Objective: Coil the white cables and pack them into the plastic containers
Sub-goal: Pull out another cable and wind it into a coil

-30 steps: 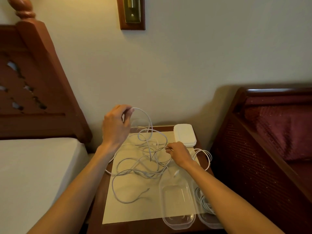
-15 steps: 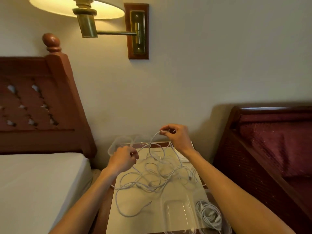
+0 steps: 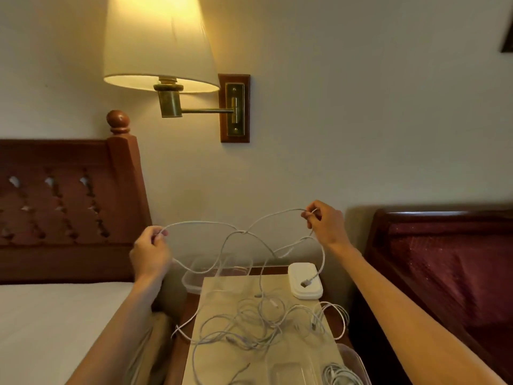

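A white cable (image 3: 208, 224) is stretched in the air between both hands, crossing itself in a knot-like tangle at mid-span. My left hand (image 3: 150, 252) pinches its left part; my right hand (image 3: 326, 223) pinches its right part, higher up. One plug end dangles over a closed white container (image 3: 305, 282). A tangle of white cables (image 3: 258, 323) lies below on the paper-covered nightstand (image 3: 222, 295). A clear container (image 3: 291, 370) sits at the front, and beside it another one (image 3: 352, 357) holds a coiled cable (image 3: 337, 375). A third clear container (image 3: 194, 276) stands at the back left.
A bed with a white sheet (image 3: 55, 323) and wooden headboard (image 3: 69, 204) is at the left. A dark red wooden bench (image 3: 444, 259) stands at the right. A lit wall lamp (image 3: 158, 51) hangs above the nightstand.
Both hands have risen and moved apart, pulling one cable up out of the tangle and stretching it. The view has tilted upward, showing the lamp.
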